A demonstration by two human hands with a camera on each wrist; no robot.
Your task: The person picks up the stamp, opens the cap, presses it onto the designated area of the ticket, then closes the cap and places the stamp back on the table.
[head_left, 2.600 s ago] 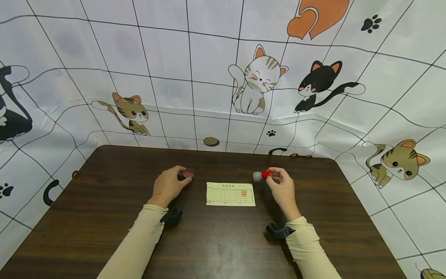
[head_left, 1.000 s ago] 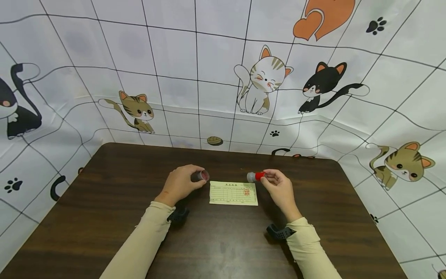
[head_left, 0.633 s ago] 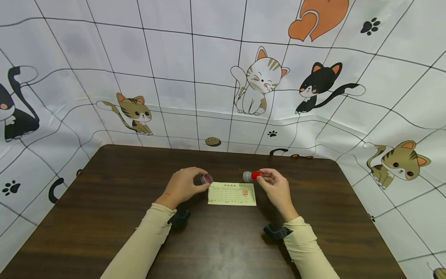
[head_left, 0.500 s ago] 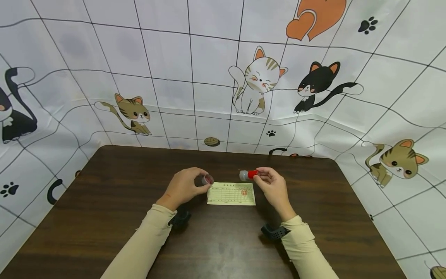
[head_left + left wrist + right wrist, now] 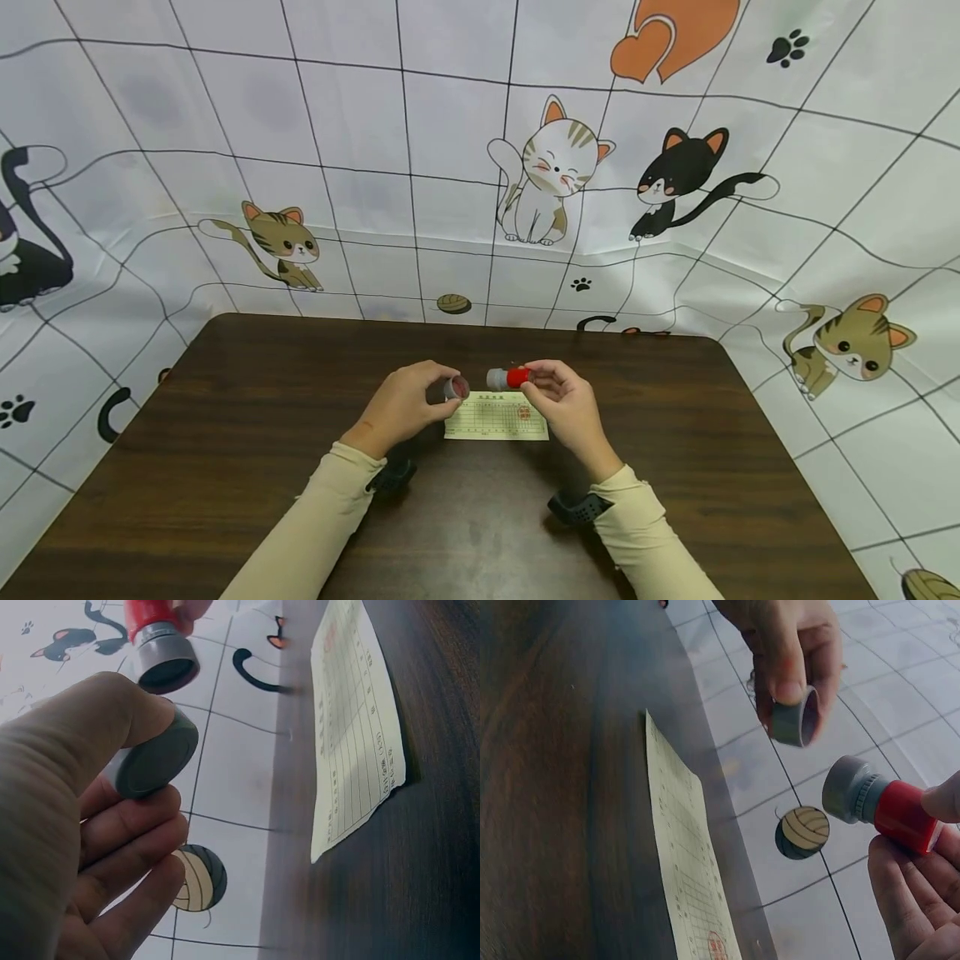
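My left hand (image 5: 405,406) pinches a small round grey cap (image 5: 159,754) between thumb and fingers, its hollow side turned right toward the other hand. My right hand (image 5: 566,406) holds a hand stamp (image 5: 907,814) by its red handle, the grey round end pointing left at the cap. A short gap separates stamp and cap in the head view. Beneath them a yellow printed form (image 5: 491,421) lies on the table, with a red seal mark (image 5: 524,412) toward its right side. The left hand hides the form's upper left corner.
The dark wooden table (image 5: 247,467) reaches back to a white curtain (image 5: 360,108) printed with cats and grid lines. A black strap (image 5: 577,508) sits at the right wrist, and another strap (image 5: 392,477) at the left.
Both hands have moved inward over the form: the left carries the cap to the right, the right brings the stamp to the left. The gap between cap and stamp has narrowed.
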